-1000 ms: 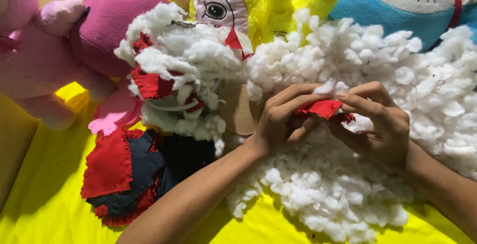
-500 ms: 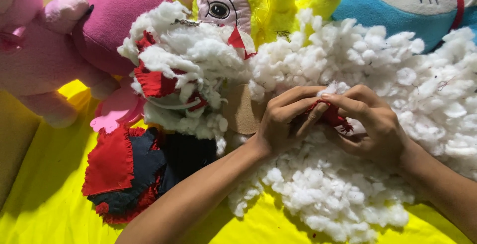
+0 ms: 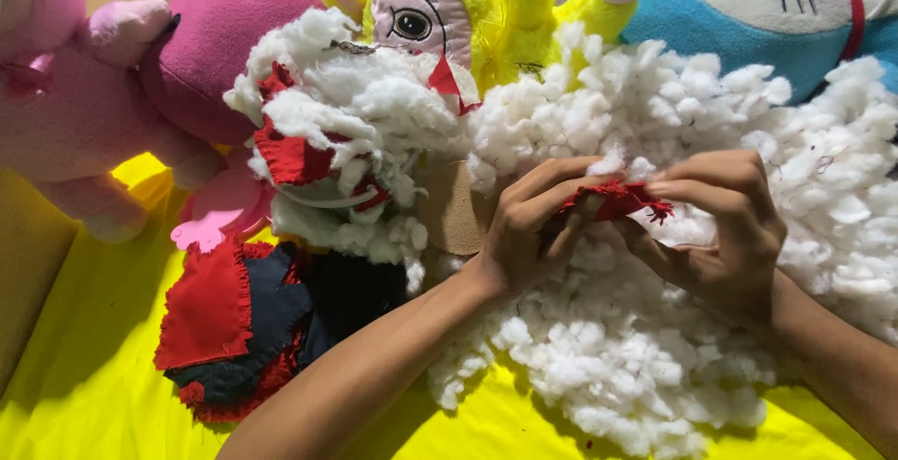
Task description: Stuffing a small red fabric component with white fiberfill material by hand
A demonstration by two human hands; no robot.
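Observation:
My left hand (image 3: 533, 226) and my right hand (image 3: 720, 231) pinch a small frayed red cloth piece (image 3: 617, 200) between their fingertips, held just above a big heap of white stuffing (image 3: 655, 329). To the left lies a torn toy (image 3: 337, 142), its white filling bursting out between red cloth shreds. Below it sits its flat red and dark blue fabric (image 3: 243, 320). A tan cloth patch (image 3: 458, 212) shows beside my left hand.
Plush toys line the back: a pink one (image 3: 84, 114), a magenta one (image 3: 224, 29), a yellow one with a pink face (image 3: 440, 11) and a blue-and-white one (image 3: 767, 1). Everything rests on a yellow sheet (image 3: 84, 376). A brown surface (image 3: 23, 263) borders the left.
Both hands have kept working the red cloth piece; the fingers have shifted and the piece now sticks out more between the fingertips. The toys and stuffing stay put.

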